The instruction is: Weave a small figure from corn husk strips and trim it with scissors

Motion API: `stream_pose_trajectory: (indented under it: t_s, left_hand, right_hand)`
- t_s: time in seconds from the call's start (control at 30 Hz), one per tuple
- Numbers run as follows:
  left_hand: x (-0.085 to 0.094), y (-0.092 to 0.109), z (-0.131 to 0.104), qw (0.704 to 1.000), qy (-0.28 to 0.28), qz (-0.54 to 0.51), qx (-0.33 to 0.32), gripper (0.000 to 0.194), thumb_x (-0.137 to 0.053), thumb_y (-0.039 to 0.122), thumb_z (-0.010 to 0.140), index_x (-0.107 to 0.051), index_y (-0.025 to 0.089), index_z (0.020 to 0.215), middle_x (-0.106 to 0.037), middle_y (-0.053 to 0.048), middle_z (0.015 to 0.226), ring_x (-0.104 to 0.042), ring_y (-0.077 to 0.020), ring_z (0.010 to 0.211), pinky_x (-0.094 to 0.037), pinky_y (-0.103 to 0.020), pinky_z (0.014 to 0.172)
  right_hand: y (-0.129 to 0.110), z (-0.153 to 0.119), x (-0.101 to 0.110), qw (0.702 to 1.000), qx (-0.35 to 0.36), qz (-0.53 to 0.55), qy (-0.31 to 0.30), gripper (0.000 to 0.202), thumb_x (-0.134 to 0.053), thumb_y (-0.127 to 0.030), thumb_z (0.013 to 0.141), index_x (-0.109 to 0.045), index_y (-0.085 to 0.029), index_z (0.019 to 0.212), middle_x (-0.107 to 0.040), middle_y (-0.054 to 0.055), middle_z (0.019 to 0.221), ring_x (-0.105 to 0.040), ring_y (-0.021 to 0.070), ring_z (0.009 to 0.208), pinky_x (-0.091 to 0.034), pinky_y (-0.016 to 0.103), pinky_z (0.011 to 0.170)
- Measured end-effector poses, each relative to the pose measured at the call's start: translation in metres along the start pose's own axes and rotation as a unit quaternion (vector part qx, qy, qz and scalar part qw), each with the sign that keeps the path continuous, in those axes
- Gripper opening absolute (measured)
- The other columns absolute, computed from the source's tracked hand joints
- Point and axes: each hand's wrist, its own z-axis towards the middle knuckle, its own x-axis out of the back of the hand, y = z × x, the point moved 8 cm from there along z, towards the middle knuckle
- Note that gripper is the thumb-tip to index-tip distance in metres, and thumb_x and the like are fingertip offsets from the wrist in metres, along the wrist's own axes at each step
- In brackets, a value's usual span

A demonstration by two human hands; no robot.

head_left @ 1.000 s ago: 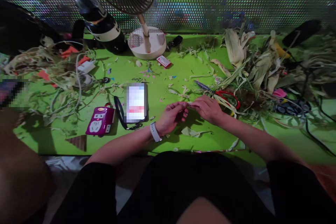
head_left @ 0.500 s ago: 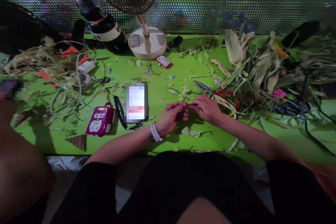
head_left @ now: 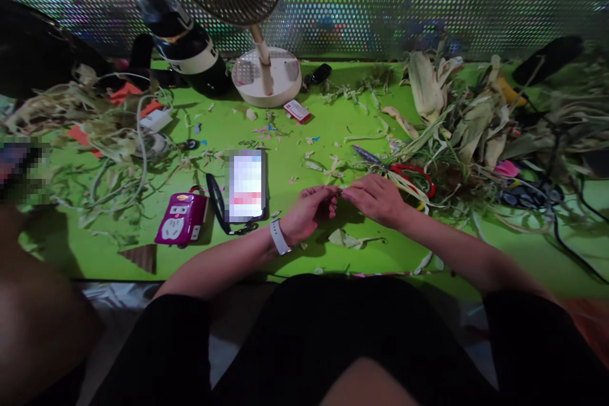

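Above the green table, my left hand and my right hand meet fingertip to fingertip. Both are closed in a pinch around something tiny that I cannot make out. A pale band circles my left wrist. Just behind my right hand lie scissors with red handles, blades pointing left. In front of the hands rests a piece of dried husk. Husk scraps are scattered beyond my fingers.
To the left are a lit phone, a purple power socket and tangled husk strips. A fan and dark bottle stand behind. Corn husks pile up at right. Another person's arm enters at far left.
My right hand has shifted slightly, its fingers curling closer to the left fingertips. The left hand has turned a little. The rest of the table looks the same.
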Motion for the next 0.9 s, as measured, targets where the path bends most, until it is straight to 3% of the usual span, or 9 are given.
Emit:
stream_pose_trajectory:
  t_s: [0.27, 0.4, 0.57, 0.7, 0.77, 0.83, 0.9]
  left_hand:
    - [-0.001, 0.006, 0.000, 0.998, 0.005, 0.048, -0.043, 0.022, -0.078, 0.031, 0.067, -0.069, 0.013, 0.075, -0.061, 0.002, 0.058, -0.052, -0.0057, 0.047, -0.042, -0.019, 0.047]
    - [-0.005, 0.011, -0.004, 0.993, -0.003, 0.080, -0.090, 0.026, -0.078, 0.036, 0.068, -0.068, 0.014, 0.079, -0.062, 0.002, 0.059, -0.055, -0.0064, 0.047, -0.046, -0.021, 0.049]
    - [-0.012, 0.021, -0.011, 0.972, -0.020, 0.169, -0.165, 0.030, -0.071, 0.043, 0.076, -0.067, 0.014, 0.082, -0.064, 0.001, 0.062, -0.059, -0.0088, 0.051, -0.052, -0.024, 0.054]
    - [-0.017, 0.029, -0.016, 0.943, -0.029, 0.243, -0.226, 0.030, -0.065, 0.045, 0.082, -0.064, 0.014, 0.082, -0.063, 0.000, 0.062, -0.059, -0.0094, 0.055, -0.052, -0.024, 0.056]
    - [-0.019, 0.032, -0.017, 0.927, -0.036, 0.271, -0.255, 0.028, -0.061, 0.043, 0.085, -0.063, 0.015, 0.083, -0.062, 0.000, 0.064, -0.059, -0.0095, 0.056, -0.052, -0.024, 0.057]
    - [-0.021, 0.035, -0.018, 0.911, -0.040, 0.299, -0.281, 0.026, -0.057, 0.041, 0.088, -0.062, 0.015, 0.084, -0.062, 0.000, 0.065, -0.059, -0.0094, 0.057, -0.052, -0.023, 0.057]
    - [-0.021, 0.037, -0.018, 0.891, -0.037, 0.337, -0.303, 0.024, -0.054, 0.038, 0.090, -0.061, 0.015, 0.086, -0.061, 0.000, 0.065, -0.058, -0.0091, 0.057, -0.050, -0.023, 0.057]
  right_hand:
    - [0.006, 0.002, 0.000, 0.998, -0.050, 0.042, -0.015, 0.005, -0.061, -0.019, 0.088, -0.066, -0.018, 0.087, -0.069, 0.004, 0.077, -0.059, 0.0143, 0.071, -0.048, 0.027, 0.068]
    - [0.017, 0.000, -0.002, 0.982, -0.128, 0.139, -0.009, 0.009, -0.059, -0.022, 0.090, -0.067, -0.019, 0.087, -0.069, 0.005, 0.079, -0.061, 0.0145, 0.073, -0.050, 0.027, 0.066]
    - [0.036, -0.003, -0.011, 0.913, -0.284, 0.291, -0.031, 0.016, -0.061, -0.033, 0.088, -0.066, -0.019, 0.081, -0.067, 0.003, 0.075, -0.061, 0.0148, 0.072, -0.049, 0.028, 0.065]
    - [0.046, -0.013, -0.028, 0.816, -0.405, 0.407, -0.064, 0.027, -0.068, -0.044, 0.081, -0.063, -0.018, 0.087, -0.065, 0.002, 0.073, -0.059, 0.0136, 0.065, -0.048, 0.027, 0.059]
    - [0.046, -0.016, -0.033, 0.788, -0.422, 0.444, -0.071, 0.034, -0.069, -0.047, 0.078, -0.062, -0.018, 0.094, -0.065, 0.001, 0.075, -0.060, 0.0140, 0.066, -0.049, 0.027, 0.060]
    - [0.043, -0.014, -0.032, 0.802, -0.400, 0.435, -0.081, 0.029, -0.066, -0.045, 0.082, -0.064, -0.018, 0.094, -0.067, 0.002, 0.076, -0.061, 0.0143, 0.067, -0.049, 0.028, 0.062]
    - [0.040, -0.009, -0.027, 0.844, -0.359, 0.389, -0.090, 0.023, -0.060, -0.041, 0.087, -0.067, -0.019, 0.087, -0.068, 0.003, 0.076, -0.061, 0.0149, 0.069, -0.048, 0.028, 0.065]
